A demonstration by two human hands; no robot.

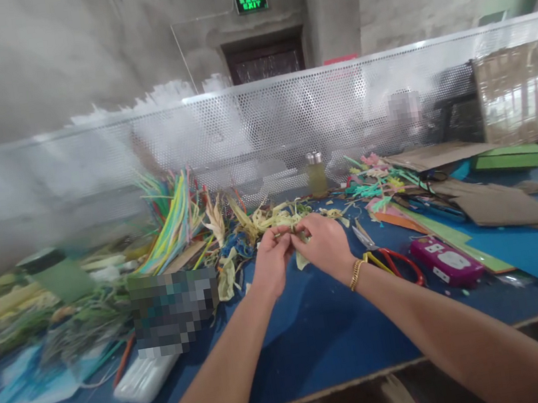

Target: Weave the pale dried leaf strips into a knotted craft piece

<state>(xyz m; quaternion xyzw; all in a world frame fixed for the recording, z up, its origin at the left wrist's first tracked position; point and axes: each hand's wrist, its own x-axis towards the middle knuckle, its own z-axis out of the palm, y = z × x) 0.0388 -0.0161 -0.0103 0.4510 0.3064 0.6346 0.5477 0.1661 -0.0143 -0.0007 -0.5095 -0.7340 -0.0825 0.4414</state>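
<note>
Both hands meet above the blue table top, near its middle. My left hand and my right hand are closed in pinches on a pale yellow-green strip of dried leaf, which hangs down a little between them. A gold bracelet is on my right wrist. Just behind the hands lies a loose pile of similar yellow strips.
Scissors with red and yellow handles and a purple box lie right of my hands. Coloured strips, a small bottle, brown card sheets and a white case surround them. A perforated metal screen backs the table.
</note>
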